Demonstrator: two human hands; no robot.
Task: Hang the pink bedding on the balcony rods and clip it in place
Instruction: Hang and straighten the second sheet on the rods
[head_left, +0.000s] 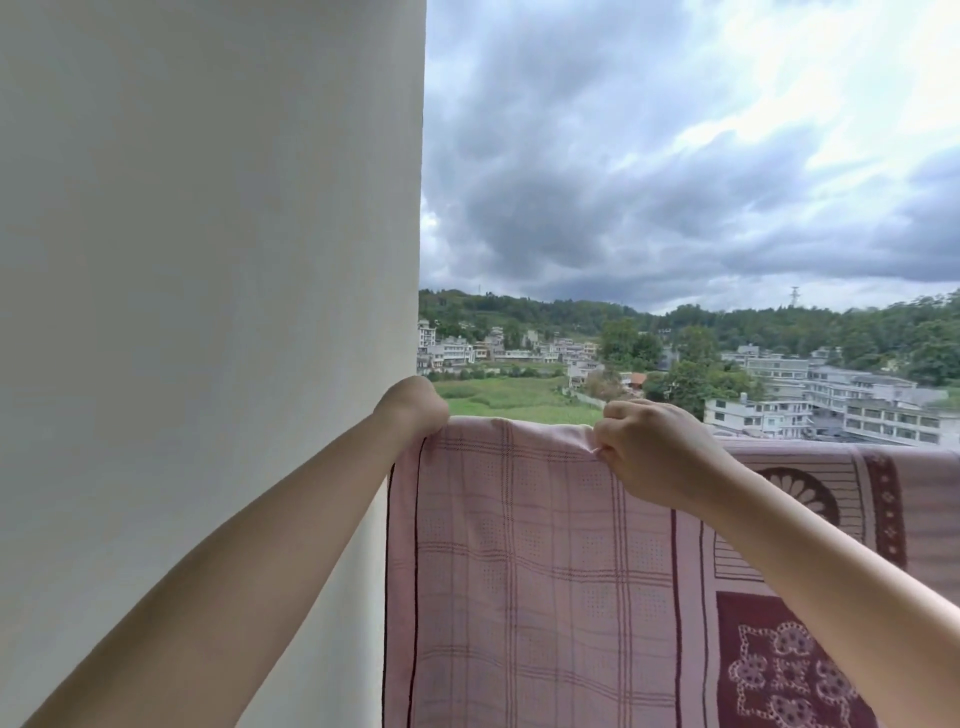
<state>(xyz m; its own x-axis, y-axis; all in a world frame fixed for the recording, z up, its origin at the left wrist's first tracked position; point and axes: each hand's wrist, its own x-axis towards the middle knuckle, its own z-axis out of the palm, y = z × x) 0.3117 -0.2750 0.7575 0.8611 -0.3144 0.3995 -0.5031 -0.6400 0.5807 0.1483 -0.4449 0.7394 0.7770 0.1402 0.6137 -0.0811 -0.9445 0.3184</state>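
1. At the top fold of the pink bedding (524, 545), the right hand (660, 452) pinches a small tuck of cloth, its fingers curled round the fabric just where it bends over its support.
2. Left of that pinch, at the bedding's corner beside the white wall (208, 312), the left hand (415, 408) reaches over the far side of the fold. Only the wrist and heel of the hand show, so I cannot tell whether its fingers grip the cloth or merely lie on it.
3. From the fold the bedding drops straight toward the camera, checked along its left part and patterned in dark maroon farther right, and its top edge runs on to the right past the right forearm.
4. My reading of progress: the draping looks mostly done at this end, and the hands seem to be straightening or evening the top edge. Clipping appears still to come, since no clip is visible anywhere along the fold.
5. Hidden or uncertain: the rod itself is covered by the cloth; the bedding's far-side drop, its lower hem and its right end are out of sight, so how evenly it hangs cannot be judged.
6. Beyond the fold lie buildings (831, 405), trees and heavy cloud.
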